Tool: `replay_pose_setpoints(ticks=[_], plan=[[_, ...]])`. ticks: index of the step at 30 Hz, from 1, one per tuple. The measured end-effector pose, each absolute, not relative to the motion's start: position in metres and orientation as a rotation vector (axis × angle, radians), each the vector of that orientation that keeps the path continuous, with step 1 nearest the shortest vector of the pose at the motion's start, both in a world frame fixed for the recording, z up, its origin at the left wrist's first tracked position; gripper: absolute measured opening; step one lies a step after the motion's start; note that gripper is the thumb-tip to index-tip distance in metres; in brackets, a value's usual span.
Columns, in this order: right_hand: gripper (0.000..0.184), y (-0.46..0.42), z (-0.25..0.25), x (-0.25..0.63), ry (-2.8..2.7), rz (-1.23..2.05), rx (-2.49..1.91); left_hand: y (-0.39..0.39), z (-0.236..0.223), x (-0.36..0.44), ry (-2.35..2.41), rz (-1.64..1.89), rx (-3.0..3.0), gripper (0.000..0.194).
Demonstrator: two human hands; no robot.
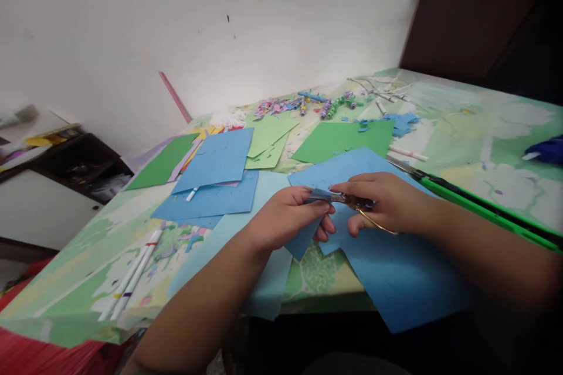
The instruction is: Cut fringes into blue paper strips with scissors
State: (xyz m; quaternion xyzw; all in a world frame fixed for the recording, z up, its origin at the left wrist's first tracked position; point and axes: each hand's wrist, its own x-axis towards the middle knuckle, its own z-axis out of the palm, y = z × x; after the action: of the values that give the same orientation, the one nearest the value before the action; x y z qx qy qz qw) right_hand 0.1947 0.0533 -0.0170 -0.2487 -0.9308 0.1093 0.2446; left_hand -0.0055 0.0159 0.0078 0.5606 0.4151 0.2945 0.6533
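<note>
My left hand (288,215) is closed, pinching a small folded piece of blue paper (317,195) between thumb and fingers. My right hand (387,204) is closed around small gold-handled scissors (358,205), whose blades meet the blue piece. Both hands hover over a large blue sheet (396,272) that hangs over the table's near edge. A lighter blue sheet (264,281) lies under my left wrist.
Blue sheets (215,179) and green sheets (343,139) cover the patterned table (484,129). Rolled paper sticks (132,275) lie near the left. Big green-handled scissors (475,202) lie on the right. Paper scraps and curls (308,106) sit by the white wall.
</note>
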Motion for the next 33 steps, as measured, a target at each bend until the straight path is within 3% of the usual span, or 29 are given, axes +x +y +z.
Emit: replay_pose_setpoints(ticks=[11,33], plan=[[0.062,0.055,-0.016,0.193,-2.557,0.525,-0.631,0.014,0.007,0.001,1.113,0.8,1.385,0.009],[0.068,0.055,-0.019,0.195,-2.519,0.288,-0.694,0.019,0.002,-0.005,0.865,0.702,1.233,0.015]])
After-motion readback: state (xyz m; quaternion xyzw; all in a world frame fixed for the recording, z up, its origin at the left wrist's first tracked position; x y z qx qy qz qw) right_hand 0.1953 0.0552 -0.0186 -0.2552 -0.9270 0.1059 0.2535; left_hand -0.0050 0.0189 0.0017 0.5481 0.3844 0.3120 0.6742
